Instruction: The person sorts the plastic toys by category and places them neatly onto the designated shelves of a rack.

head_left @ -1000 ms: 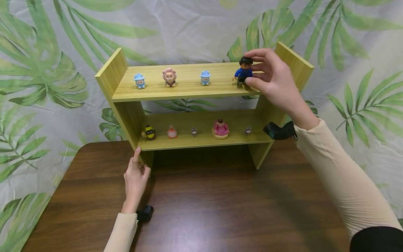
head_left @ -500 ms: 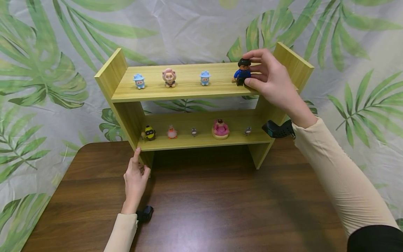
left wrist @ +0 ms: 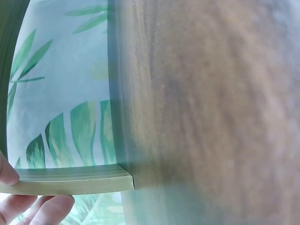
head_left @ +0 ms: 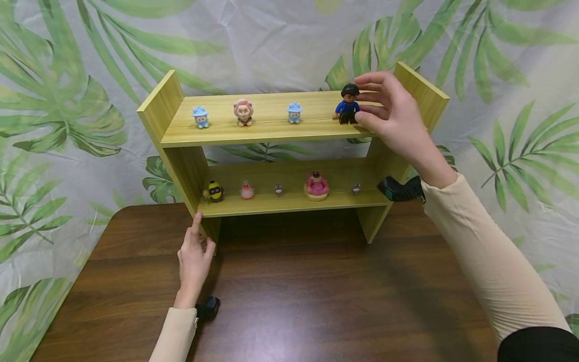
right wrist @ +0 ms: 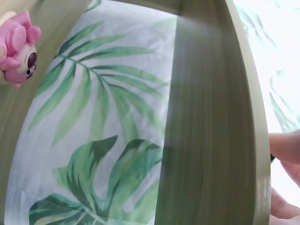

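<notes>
A dark-haired toy figure in blue (head_left: pixel 347 107) stands upright at the right of the upper board of a small wooden shelf (head_left: pixel 267 130). Beside it is my right hand (head_left: pixel 395 113), thumb and fingers spread loosely at the figure's side; whether the tips still touch it is hard to tell. My left hand (head_left: pixel 194 261) grips the shelf's left side panel low down. In the left wrist view the thumb (left wrist: pixel 7 172) lies on one face of that panel (left wrist: pixel 75 185) and the fingers (left wrist: pixel 54 211) on the other.
Along the upper board stand two blue-hatted figures and a pink-maned figure (head_left: pixel 244 111). Several small figures line the lower board, including a yellow-and-black one (head_left: pixel 214 191) and a pink bear (head_left: pixel 316 186). The shelf stands on a brown table (head_left: pixel 289 296) before a leaf-print cloth (head_left: pixel 271 40).
The blue toy figure has shifted slightly left and turned to face forward. My right fingers have drawn back a little to the right from it. My left hand stays put.
</notes>
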Demonstrator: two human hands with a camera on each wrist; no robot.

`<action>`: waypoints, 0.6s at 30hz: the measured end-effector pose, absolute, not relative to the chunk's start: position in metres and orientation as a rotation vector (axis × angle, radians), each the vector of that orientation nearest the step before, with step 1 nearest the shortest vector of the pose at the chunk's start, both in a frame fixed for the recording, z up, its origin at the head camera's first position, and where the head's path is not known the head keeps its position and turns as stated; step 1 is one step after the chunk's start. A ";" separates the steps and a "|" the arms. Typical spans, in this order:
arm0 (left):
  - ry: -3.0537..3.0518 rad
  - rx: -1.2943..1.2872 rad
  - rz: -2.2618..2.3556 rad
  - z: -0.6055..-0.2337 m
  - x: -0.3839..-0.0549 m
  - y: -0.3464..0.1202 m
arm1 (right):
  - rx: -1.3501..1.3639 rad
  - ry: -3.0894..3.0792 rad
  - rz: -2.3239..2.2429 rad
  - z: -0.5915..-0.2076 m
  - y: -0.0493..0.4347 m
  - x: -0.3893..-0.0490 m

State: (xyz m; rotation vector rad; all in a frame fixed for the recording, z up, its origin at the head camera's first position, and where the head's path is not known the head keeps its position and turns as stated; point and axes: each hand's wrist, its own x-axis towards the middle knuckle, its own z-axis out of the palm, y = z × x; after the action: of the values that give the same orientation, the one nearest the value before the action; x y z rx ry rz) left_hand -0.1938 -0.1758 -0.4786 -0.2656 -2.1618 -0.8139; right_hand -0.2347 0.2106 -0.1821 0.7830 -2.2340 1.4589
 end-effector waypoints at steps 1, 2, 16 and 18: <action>-2.160 -0.266 -0.816 -0.479 -0.194 -0.176 | 0.776 -2.209 1.480 -0.183 0.211 -0.234; -2.159 -0.267 -0.817 -0.478 -0.193 -0.176 | 0.768 -2.181 1.507 -0.184 0.212 -0.232; -2.179 -0.261 -0.868 -0.476 -0.189 -0.177 | 0.826 -1.805 1.826 -0.210 0.230 -0.205; -2.176 -0.258 -0.870 -0.476 -0.188 -0.177 | 0.847 -1.773 1.849 -0.214 0.232 -0.201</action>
State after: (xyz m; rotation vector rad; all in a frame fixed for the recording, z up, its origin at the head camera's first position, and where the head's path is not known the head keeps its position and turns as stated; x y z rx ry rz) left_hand -0.1884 -0.1767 -0.4756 -0.2580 -2.1758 -0.8700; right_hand -0.2008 0.2315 -0.2140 0.8472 -1.7726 1.8495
